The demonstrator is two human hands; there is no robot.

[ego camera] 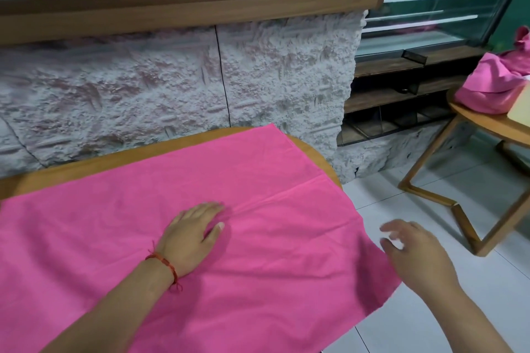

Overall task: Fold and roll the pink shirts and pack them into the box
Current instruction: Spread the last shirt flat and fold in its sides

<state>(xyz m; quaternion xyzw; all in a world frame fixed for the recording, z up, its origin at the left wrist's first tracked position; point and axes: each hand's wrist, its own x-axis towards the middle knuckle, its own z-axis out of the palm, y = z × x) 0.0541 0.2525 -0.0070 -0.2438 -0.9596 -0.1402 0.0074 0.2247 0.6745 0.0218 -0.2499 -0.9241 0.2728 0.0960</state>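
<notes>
Pink shirt (258,209) lies spread flat over the wooden table (86,163), its right edge overhanging at 4 o'clock. Left hand (192,235) presses flat at centre, fingers straight. Right hand (413,249), relaxed and empty, hovers past that edge above open floor tiles (430,195). Heaped pink shirts (493,80) sit at 2 o'clock.

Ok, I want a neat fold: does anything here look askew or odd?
The pink shirt overhangs the table's right edge, and a crease runs from the left hand toward that edge. Nothing looks damaged.
</notes>
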